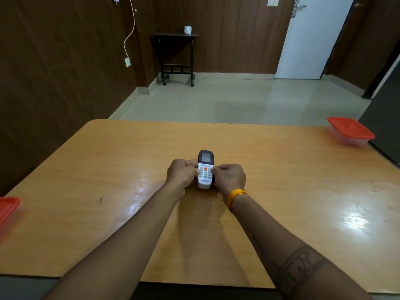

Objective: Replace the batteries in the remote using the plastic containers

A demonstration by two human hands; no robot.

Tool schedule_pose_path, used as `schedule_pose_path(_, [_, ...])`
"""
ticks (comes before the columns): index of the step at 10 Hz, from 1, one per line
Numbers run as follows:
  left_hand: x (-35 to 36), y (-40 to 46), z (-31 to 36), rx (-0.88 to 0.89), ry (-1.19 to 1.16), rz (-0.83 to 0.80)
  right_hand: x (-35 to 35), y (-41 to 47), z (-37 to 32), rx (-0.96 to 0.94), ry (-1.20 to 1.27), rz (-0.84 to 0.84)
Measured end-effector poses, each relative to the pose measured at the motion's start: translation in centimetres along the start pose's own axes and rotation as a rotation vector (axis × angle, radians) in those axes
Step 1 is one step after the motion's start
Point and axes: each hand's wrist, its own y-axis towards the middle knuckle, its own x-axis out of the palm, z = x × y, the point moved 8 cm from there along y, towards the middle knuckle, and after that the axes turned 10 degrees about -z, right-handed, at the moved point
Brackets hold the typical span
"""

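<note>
Nearest the camera, two bare forearms reached out over the worktop (129, 152), a smooth, glossy sheet of orange-tan laminate with rounded corners and bright glare patches. The right wrist wore a bundle of yellow thread (234, 198).

At mid-worktop both hands closed on the remote (205, 169), the left hand (180, 176) in a grip along its left edge and the right hand (230, 177) along its right, fingers curled tight against the sides. The remote was a slim, rounded bar of white hard plastic with a dark grey top around a small screen, button face up, its lower end on or just above the surface.

Judged from this, the task was barely begun: the back cover was out of sight, no batteries showed anywhere, and opening, swapping and closing all remained.

Well apart from the remote, the left container (7, 211) sat at the near left edge, and the right container (350, 132) at the far right corner. The right one was clear-walled and rectangular with a red lid shut; of the left one only the red lid showed.
</note>
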Motion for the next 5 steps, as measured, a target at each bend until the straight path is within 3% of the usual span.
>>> schedule_pose_path(5, [-1.7,-1.6,0.9,0.116,0.181,0.178,0.9,-0.2,0.5,-0.098,0.013,0.028])
